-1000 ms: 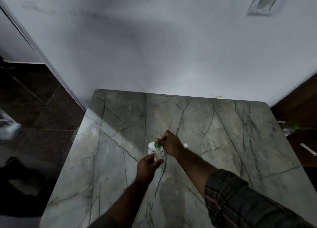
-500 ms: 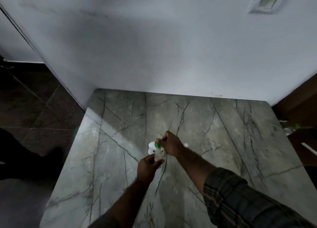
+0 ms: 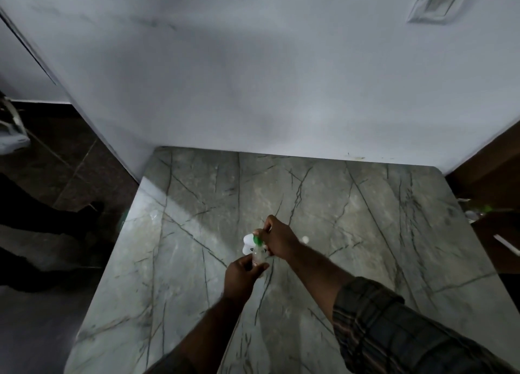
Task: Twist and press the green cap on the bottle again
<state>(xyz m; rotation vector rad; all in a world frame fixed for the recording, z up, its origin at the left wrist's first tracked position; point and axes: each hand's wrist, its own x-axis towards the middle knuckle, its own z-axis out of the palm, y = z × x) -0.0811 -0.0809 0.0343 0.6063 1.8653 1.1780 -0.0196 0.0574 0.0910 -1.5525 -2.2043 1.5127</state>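
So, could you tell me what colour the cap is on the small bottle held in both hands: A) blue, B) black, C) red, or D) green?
D: the cap on the bottle is green; the right hand grips at the cap while the left hand holds the bottle's lower part above the marble table.

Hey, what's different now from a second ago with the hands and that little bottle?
Nothing visibly changed at the hands. The left hand still grips the small bottle from below, and the right hand still pinches its green cap over the marble table. Only dark shapes on the floor at the left shifted.
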